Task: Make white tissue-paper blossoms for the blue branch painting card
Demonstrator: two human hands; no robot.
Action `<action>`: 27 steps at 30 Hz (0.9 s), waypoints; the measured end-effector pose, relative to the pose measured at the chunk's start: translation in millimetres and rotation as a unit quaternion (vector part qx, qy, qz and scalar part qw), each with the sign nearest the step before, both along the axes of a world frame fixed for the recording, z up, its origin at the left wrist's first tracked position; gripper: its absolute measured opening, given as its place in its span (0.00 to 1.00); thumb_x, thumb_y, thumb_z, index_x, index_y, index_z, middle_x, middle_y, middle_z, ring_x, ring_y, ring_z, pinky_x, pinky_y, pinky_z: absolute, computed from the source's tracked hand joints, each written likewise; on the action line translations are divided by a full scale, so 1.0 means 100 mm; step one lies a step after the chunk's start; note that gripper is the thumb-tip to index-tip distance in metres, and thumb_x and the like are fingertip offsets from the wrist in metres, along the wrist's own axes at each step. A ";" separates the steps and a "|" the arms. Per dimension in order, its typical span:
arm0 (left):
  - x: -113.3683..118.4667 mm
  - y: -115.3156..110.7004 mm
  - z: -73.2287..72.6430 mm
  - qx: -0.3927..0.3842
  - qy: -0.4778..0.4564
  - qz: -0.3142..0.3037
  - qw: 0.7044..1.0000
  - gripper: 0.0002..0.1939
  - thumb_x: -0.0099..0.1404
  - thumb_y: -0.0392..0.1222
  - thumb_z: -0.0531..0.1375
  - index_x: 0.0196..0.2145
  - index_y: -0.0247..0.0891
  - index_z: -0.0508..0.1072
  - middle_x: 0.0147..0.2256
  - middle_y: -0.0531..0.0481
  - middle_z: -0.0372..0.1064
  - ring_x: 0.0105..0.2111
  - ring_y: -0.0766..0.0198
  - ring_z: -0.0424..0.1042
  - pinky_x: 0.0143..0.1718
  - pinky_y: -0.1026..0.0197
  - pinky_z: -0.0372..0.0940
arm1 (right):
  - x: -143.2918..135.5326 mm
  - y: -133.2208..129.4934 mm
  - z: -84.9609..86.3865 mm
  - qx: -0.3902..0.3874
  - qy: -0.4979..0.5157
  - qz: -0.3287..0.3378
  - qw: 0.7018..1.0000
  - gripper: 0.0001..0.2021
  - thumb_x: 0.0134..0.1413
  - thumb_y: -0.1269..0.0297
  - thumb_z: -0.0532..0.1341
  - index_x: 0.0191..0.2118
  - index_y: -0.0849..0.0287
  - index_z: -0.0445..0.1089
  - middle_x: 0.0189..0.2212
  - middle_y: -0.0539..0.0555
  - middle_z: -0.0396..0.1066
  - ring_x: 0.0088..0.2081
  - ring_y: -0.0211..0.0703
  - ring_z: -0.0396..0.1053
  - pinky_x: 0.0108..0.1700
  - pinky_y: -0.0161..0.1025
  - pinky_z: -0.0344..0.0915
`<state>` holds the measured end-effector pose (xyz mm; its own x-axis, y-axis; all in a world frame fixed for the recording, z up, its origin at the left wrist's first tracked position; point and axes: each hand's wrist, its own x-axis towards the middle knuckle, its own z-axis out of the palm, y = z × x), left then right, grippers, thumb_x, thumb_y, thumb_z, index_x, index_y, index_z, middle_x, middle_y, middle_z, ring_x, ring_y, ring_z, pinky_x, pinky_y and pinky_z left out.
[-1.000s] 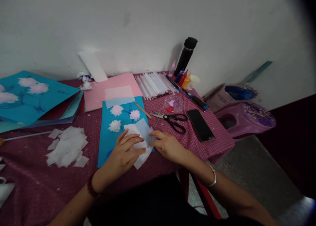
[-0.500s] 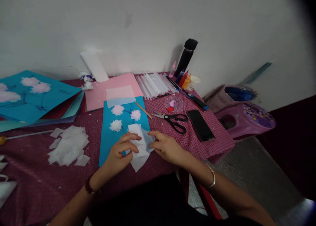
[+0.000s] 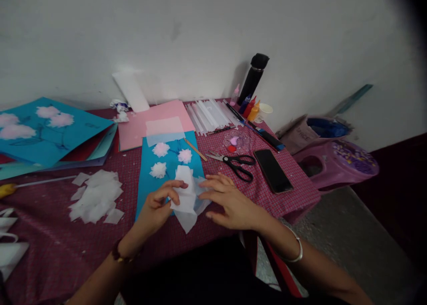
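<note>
A folded sheet of white tissue paper (image 3: pixel 187 198) lies over the lower part of the blue card (image 3: pixel 147 185), its pointed corner hanging past the card's near edge. My left hand (image 3: pixel 158 207) is at the sheet's left edge, fingers bent, thumb and a fingertip closed on the paper. On the right side, my right hand (image 3: pixel 230 202) has its fingers spread, the tips touching a thin, see-through flap. Above the sheet, three pale tissue-paper flowers (image 3: pixel 158 170) sit on the card beside drawn stems. A pencil (image 3: pixel 195 149) rests across the card's right edge.
Black-handled scissors (image 3: pixel 233 162) and a phone (image 3: pixel 273 170) lie to the right. A pile of white tissue squares (image 3: pixel 96 196) is at left. Glue strips (image 3: pixel 210 116), paint bottles (image 3: pixel 246 106) and a black flask (image 3: pixel 252 78) stand or lie by the wall.
My right hand has opened from a pointing shape, its fingers now spread over the flap. My left fingers have drawn back slightly leftward and bent more. The view has shifted a little.
</note>
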<state>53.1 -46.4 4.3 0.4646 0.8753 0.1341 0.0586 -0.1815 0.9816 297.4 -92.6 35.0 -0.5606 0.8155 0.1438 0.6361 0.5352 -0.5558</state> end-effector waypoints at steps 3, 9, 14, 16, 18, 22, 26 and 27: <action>0.04 0.00 -0.01 -0.057 -0.045 0.040 0.997 0.12 0.58 0.42 0.64 0.20 0.36 0.69 0.43 0.41 0.71 0.46 0.54 0.70 0.41 0.57 0.67 | -0.05 0.00 -0.03 0.001 -0.015 0.013 1.000 0.17 0.54 0.55 0.62 0.48 0.55 0.70 0.49 0.55 0.68 0.57 0.50 0.59 0.63 0.57 0.41; 0.04 0.02 -0.05 -0.177 -0.210 0.120 0.954 0.16 0.47 0.42 0.70 0.20 0.36 0.66 0.30 0.51 0.68 0.32 0.64 0.69 0.31 0.64 0.64 | -0.02 -0.01 -0.11 -0.026 0.013 0.020 0.999 0.08 0.57 0.57 0.61 0.38 0.55 0.73 0.51 0.55 0.66 0.57 0.49 0.59 0.63 0.58 0.41; -0.07 0.06 0.20 -0.029 -0.196 0.107 0.974 0.12 0.52 0.38 0.67 0.19 0.37 0.67 0.23 0.53 0.64 0.30 0.64 0.67 0.34 0.61 0.63 | -0.03 0.12 -0.22 -0.132 0.301 -0.120 0.937 0.15 0.59 0.56 0.58 0.50 0.55 0.66 0.52 0.59 0.64 0.54 0.47 0.63 0.56 0.51 0.59; -0.13 0.07 0.37 0.045 -0.175 0.074 0.981 0.11 0.57 0.40 0.64 0.20 0.38 0.68 0.23 0.52 0.63 0.30 0.63 0.66 0.33 0.61 0.62 | -0.13 0.23 -0.26 -0.250 0.422 -0.165 0.856 0.22 0.57 0.51 0.59 0.53 0.54 0.61 0.49 0.60 0.66 0.50 0.45 0.67 0.52 0.49 0.63; -0.20 0.09 0.56 0.113 -0.148 0.040 0.982 0.11 0.61 0.41 0.61 0.22 0.38 0.68 0.23 0.51 0.62 0.30 0.62 0.65 0.33 0.59 0.61 | -0.29 0.34 -0.27 -0.376 0.498 -0.152 0.766 0.26 0.52 0.48 0.62 0.53 0.55 0.60 0.48 0.59 0.68 0.45 0.44 0.70 0.49 0.46 0.65; -0.36 0.08 0.92 0.214 -0.036 -0.017 0.976 0.09 0.65 0.35 0.55 0.25 0.39 0.68 0.25 0.50 0.62 0.30 0.61 0.65 0.32 0.58 0.61 | -0.65 0.48 -0.20 -0.511 0.565 -0.049 0.647 0.29 0.44 0.42 0.65 0.46 0.59 0.66 0.42 0.58 0.72 0.39 0.44 0.72 0.43 0.43 0.67; -0.32 -0.04 1.00 0.281 0.117 -0.046 0.951 0.10 0.62 0.28 0.50 0.27 0.39 0.65 0.28 0.50 0.64 0.30 0.63 0.65 0.30 0.61 0.60 | -0.89 0.53 -0.16 -0.525 0.588 -0.008 0.616 0.27 0.40 0.44 0.68 0.42 0.58 0.67 0.37 0.54 0.73 0.35 0.41 0.72 0.38 0.40 0.67; -0.27 -0.08 0.94 0.285 0.142 -0.045 0.947 0.11 0.61 0.26 0.49 0.27 0.39 0.64 0.27 0.50 0.63 0.30 0.64 0.65 0.30 0.61 0.59 | -0.93 0.54 -0.18 -0.525 0.581 -0.020 0.621 0.26 0.39 0.47 0.69 0.41 0.59 0.67 0.35 0.53 0.73 0.33 0.40 0.71 0.37 0.39 0.67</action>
<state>25.7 -54.2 98.8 0.6227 0.6536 0.4301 0.2649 -0.6934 0.6701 204.0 -38.8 17.5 -0.5520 0.8116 -0.1911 -0.5206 -0.5146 -0.6813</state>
